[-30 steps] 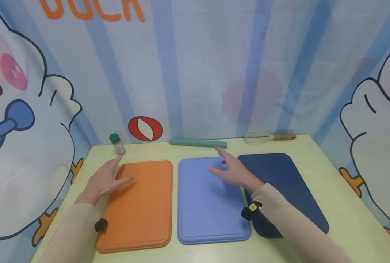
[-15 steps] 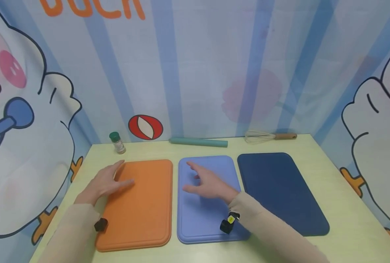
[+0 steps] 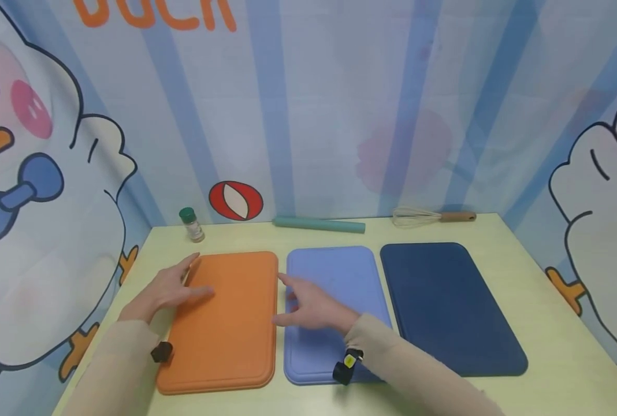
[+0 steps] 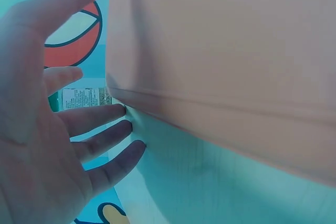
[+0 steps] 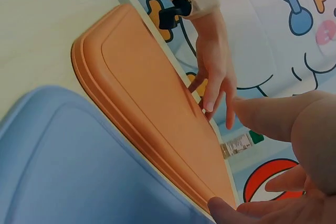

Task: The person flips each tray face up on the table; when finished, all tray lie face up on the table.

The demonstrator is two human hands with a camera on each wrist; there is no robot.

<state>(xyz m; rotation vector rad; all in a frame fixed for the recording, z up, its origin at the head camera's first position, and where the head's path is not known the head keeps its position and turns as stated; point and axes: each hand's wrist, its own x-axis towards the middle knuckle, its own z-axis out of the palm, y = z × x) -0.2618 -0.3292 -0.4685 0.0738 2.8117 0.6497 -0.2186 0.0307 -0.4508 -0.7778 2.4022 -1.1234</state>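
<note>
In the head view, a flat orange rectangular board with rounded corners (image 3: 235, 329) lies in the lower left of the frame, on a pale yellow table (image 3: 558, 346). The person's left hand (image 3: 165, 292) is at its left edge, thumb reaching over the orange surface and fingers pointing towards the board's upper left corner. In the left wrist view its fingers are spread apart and relaxed, with the fingertips close beside the board's rim; whether they touch it cannot be told.

The right hand (image 3: 313, 303) is near the lower centre, above the left part of a lavender-blue rounded rectangular board (image 3: 339, 266). Its thumb and forefinger are held apart, both tips pointing left at the orange board's right edge; contact there cannot be told either. Each forearm wears a beige sleeve (image 3: 412, 364), with a small black device (image 3: 161, 352) at the wrist.

Right of centre lies a dark navy rounded rectangular board (image 3: 449, 306), just beside the lavender-blue one. Along the table's far edge, a small clear jar with a green lid (image 3: 191, 224) stands left of centre, a teal cylindrical rod (image 3: 319, 225) lies near the middle, and a wire whisk with a brown handle (image 3: 433, 217) lies farther right. Behind them is a blue-striped cloth with cartoon ducks (image 3: 329, 104).
</note>
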